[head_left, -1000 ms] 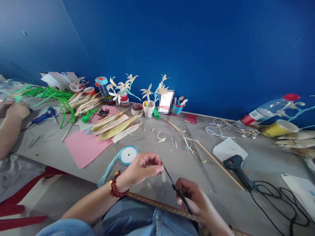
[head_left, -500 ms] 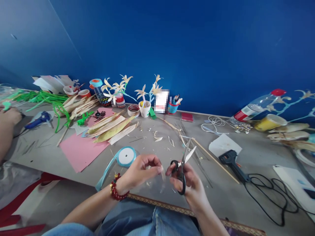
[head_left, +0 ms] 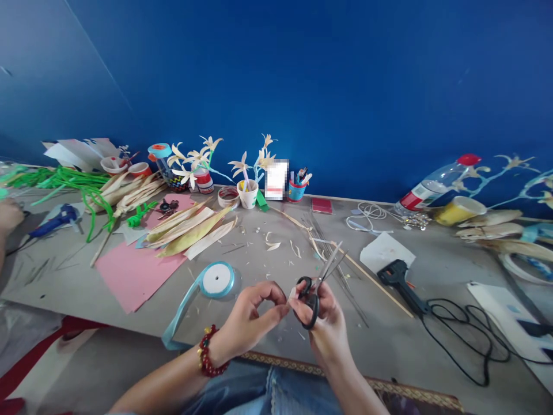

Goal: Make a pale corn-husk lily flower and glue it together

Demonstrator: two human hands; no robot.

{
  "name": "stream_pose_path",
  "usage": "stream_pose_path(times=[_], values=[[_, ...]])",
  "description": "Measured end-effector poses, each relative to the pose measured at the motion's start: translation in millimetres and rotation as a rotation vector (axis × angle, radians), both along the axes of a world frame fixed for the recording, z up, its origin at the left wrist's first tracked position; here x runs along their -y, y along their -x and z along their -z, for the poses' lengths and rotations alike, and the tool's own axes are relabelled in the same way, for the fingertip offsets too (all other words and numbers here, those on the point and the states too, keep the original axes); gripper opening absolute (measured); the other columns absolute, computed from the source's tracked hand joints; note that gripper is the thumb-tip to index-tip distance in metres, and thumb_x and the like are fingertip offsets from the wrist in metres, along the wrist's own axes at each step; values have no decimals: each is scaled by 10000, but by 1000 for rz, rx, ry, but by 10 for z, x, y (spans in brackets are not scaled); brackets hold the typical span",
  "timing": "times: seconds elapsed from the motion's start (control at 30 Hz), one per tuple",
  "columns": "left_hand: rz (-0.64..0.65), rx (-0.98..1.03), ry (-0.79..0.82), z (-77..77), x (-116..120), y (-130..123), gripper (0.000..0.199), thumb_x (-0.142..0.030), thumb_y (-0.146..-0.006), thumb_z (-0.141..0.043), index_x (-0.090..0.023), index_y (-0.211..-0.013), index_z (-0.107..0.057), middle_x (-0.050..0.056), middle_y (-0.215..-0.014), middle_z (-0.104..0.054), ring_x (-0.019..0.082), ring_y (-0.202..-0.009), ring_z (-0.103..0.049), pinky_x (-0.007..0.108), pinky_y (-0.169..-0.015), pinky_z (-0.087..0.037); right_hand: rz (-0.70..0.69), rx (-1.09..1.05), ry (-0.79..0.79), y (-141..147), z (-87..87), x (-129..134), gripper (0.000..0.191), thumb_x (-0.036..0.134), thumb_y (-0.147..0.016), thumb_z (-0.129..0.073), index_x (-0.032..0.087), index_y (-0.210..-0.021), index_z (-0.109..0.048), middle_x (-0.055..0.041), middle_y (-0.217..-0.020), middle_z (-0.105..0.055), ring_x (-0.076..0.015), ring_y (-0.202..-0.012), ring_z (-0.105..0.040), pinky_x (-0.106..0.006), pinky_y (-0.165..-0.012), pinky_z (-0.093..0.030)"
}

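Note:
My left hand (head_left: 260,314), with a red bead bracelet (head_left: 209,351) at its wrist, pinches a small pale piece of husk (head_left: 292,294) between thumb and fingertips. My right hand (head_left: 323,316) holds black-handled scissors (head_left: 311,297), whose blades point up and away, slightly parted. The right fingertips meet the pale piece too, close to the left fingertips. A roll of light blue ribbon (head_left: 217,280) lies beside my left hand, its loose end trailing toward the table edge. Small pale scraps are scattered on the table (head_left: 259,262) beyond my hands.
Pink paper (head_left: 133,276) and dried husks (head_left: 190,230) lie left. Flowers in a white cup (head_left: 247,195) stand at the back. A black glue gun (head_left: 404,283) with a looped cord, a wooden stick (head_left: 375,279) and a tilted bottle (head_left: 432,187) are right. Another person's hand (head_left: 9,216) is far left.
My hands have come together at the pale piece, and the right fingertips now meet it. The scissors have turned so their blades lean further right. The view has shifted slightly.

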State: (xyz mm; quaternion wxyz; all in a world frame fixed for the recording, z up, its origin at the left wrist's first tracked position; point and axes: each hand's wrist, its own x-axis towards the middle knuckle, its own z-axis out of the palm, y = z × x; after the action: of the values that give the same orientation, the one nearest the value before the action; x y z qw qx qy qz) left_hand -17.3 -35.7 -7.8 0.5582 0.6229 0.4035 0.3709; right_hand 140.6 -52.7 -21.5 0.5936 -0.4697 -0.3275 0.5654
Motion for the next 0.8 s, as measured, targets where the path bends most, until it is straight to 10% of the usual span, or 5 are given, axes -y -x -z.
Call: stream_pose_path(times=[0.43, 0.8], values=[[263, -51, 54, -187, -117, 170, 88, -225, -762, -581, -159, -703, -581, 20, -729, -604, 135, -666, -497, 233, -616, -406, -213, 86, -9, -143, -42, -39, 423, 317, -589, -887, 218, -805, -537, 3, -751, -640, -149, -654, -589, -231, -560, -469], [-99, 373, 133, 67, 2, -68, 238, -372, -816, -701, -148, -776, -628, 31, -748, -582, 147, -722, -523, 254, -687, -409, -25, -6, -5, 18, -20, 27, 385, 319, -626, -869, 205, -846, -574, 11, -740, -628, -119, -617, -550, -213, -571, -454]])
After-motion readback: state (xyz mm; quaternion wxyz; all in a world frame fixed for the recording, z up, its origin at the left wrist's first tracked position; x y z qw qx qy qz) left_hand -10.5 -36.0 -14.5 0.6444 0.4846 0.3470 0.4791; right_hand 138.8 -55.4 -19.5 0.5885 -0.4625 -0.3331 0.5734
